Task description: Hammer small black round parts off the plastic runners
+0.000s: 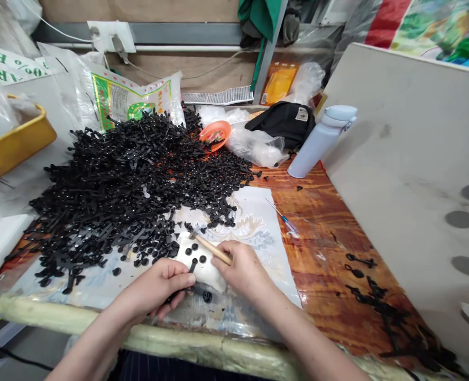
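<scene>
My right hand [240,264] is closed around the light wooden handle of a small tool [212,248], whose dark head points up and left over a white pad [210,276]. Several small round black parts [203,259] lie on that pad. Between the thumb and fingers of my left hand [171,286] is a black rubber part [193,265], its narrow end reaching onto the pad. Beside my left fingertips sits a round black piece [207,296]. My left fingers partly hide what they hold.
A large heap of black parts [131,174] covers the left and middle of the table. An orange dish [215,136], a pale blue bottle [321,142] and a black pouch [284,124] stand behind. A thin screwdriver [285,219] lies right; a yellow bin [18,140] is left.
</scene>
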`<state>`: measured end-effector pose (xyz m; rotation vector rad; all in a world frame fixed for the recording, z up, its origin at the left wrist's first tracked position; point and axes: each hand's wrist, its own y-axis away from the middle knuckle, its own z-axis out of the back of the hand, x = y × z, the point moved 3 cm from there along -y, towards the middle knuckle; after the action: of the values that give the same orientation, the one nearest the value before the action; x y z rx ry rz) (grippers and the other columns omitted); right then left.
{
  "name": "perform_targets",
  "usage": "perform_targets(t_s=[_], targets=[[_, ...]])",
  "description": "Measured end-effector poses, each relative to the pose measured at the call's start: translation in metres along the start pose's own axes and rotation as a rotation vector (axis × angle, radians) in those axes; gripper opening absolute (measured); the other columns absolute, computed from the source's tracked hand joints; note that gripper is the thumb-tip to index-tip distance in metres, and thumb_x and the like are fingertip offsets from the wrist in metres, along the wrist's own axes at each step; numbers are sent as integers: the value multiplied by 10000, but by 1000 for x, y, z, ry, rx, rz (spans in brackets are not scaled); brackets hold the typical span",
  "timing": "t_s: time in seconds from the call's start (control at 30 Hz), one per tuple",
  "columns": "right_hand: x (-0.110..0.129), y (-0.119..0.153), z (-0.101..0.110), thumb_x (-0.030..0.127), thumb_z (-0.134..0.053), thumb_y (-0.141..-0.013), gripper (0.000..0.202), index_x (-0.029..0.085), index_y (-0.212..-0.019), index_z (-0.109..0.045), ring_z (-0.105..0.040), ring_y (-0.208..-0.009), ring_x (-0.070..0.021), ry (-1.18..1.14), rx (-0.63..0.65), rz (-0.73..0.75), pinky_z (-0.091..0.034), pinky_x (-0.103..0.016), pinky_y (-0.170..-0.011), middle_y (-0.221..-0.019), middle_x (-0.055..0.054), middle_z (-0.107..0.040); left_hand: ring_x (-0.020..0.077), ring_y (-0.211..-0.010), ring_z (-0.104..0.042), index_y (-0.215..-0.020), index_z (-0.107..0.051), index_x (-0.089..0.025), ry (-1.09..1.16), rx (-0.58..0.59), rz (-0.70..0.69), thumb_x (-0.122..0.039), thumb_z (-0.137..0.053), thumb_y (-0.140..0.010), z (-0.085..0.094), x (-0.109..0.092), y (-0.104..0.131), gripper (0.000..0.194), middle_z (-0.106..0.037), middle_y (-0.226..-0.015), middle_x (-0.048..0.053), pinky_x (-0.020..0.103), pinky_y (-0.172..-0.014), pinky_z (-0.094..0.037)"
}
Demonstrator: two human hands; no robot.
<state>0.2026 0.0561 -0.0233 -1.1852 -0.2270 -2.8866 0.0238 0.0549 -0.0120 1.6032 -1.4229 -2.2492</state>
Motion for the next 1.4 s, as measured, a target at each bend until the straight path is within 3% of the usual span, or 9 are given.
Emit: perform_targets(t_s=[0.33,0.63,0.87,1.1,1.4], targets=[[-3,0,0,187,-624,-749,71,194,-689,-587,-459,-579,-114,-29,-19,-26,-269,-222,-544,-617,32,-547,31,-229,-302,-599,-492,-185,-35,-30,25,-518,-572,-742,-3,-12,-5,371,-454,-368,-85,143,-249,-145],[0,3,4,187,-615,-775,55,196,-725,-593,-484,-624,-123,-30,-17,-29,-297,-224,-581,-674,17,-575,27,-223,-293,-618,-512,-178,-53,-16,39,-498,-557,-760,-7,-15,-11,353,-452,-368,-85,141,-247,-136],[1,4,4,193,-618,-786,33,191,-756,-606,-500,-648,-131,-8,-7,-29,-313,-231,-597,-696,7,-584,21,-229,-252,-561,-475,-184,-76,-48,78,-541,-614,-682,-5,-17,-13,402,-425,-357,-93,154,-247,-155],[2,4,5,174,-608,-786,59,196,-732,-596,-512,-651,-132,6,-12,-18,-315,-235,-586,-691,10,-588,26,-230,-264,-601,-485,-184,-60,-28,30,-515,-561,-763,0,-14,-9,377,-432,-366,-89,154,-265,-126],[3,5,7,193,-602,-792,28,199,-771,-619,-542,-707,-153,26,-12,-21,-312,-252,-612,-740,-9,-616,32,-228,-259,-614,-508,-180,-85,-20,20,-508,-566,-761,-2,-16,-7,364,-430,-355,-89,158,-262,-134]])
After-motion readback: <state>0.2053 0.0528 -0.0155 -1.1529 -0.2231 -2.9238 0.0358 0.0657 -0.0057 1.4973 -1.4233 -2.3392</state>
